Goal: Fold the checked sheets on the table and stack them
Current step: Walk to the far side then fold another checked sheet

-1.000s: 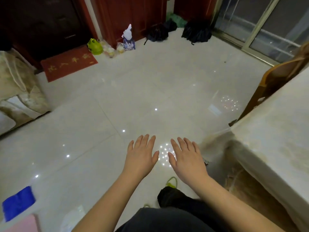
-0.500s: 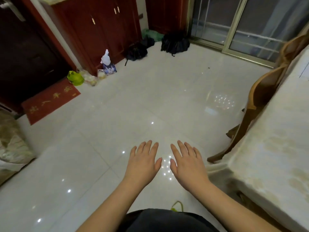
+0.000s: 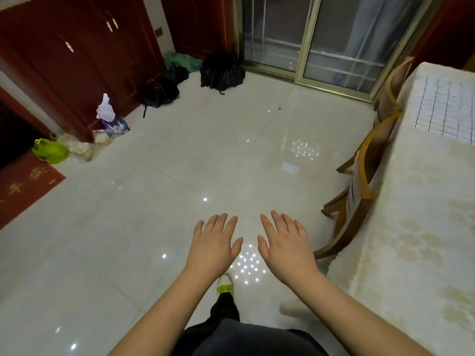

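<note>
white checked sheet (image 3: 447,109) flat on cream-clothed table (image 3: 411,227)

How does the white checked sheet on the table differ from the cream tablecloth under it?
The white checked sheet bears a grid of thin dark lines; the cream tablecloth bears faint golden flower shapes. The sheet covers only the far part of the table, while the tablecloth covers all of the top that shows and hangs over its edge. Both are pale and lie flat. Neither the left hand nor the right hand touches them.

Bare forearms with no sleeves, dark trousers (image 3: 226,308), and a yellow-green and white shoe (image 3: 225,285).
</note>
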Action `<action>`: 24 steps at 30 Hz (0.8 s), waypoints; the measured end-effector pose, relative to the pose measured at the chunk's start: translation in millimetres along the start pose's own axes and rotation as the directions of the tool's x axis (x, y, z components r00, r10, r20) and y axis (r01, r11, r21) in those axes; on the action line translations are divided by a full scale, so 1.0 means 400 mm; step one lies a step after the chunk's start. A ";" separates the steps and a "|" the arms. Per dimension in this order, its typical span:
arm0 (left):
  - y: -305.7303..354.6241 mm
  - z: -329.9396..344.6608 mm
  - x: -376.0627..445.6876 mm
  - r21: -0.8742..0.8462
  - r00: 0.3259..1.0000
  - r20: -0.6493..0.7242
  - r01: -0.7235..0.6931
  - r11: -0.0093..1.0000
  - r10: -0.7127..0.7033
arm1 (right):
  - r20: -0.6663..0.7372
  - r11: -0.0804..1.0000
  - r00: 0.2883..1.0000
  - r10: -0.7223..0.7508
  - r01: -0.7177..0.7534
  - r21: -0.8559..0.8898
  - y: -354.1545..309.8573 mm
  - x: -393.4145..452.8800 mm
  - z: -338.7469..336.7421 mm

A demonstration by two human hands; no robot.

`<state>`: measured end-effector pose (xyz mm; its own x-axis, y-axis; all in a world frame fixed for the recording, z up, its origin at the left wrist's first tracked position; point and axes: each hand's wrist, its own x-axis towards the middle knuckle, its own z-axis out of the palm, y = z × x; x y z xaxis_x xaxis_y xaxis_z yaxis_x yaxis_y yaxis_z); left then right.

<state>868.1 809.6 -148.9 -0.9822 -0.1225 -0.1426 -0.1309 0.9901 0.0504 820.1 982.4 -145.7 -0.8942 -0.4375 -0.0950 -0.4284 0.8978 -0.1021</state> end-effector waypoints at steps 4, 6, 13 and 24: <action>-0.082 -0.026 0.141 -0.015 1.000 0.009 -0.028 0.999 0.028 | 0.007 0.999 0.999 0.031 -0.031 0.014 -0.029 0.142 -0.014; -0.117 -0.043 0.207 -0.031 0.998 0.011 -0.059 0.998 0.059 | 0.008 0.998 0.998 0.068 -0.068 0.013 -0.046 0.204 -0.021; -0.164 -0.073 0.421 -0.059 0.982 -0.012 -0.189 0.980 0.188 | 0.003 0.981 0.982 0.191 -0.191 0.012 -0.046 0.374 -0.054; -0.032 -0.058 0.776 -0.049 0.935 0.027 -0.351 0.935 0.353 | -0.010 0.933 0.935 0.355 -0.354 0.061 0.143 0.598 -0.073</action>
<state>561.9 757.2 -170.8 -0.9611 0.2366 -0.1427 0.2161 0.9654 0.1457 577.9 930.8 -145.5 -0.9893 -0.0896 -0.1152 -0.0754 0.9897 -0.1220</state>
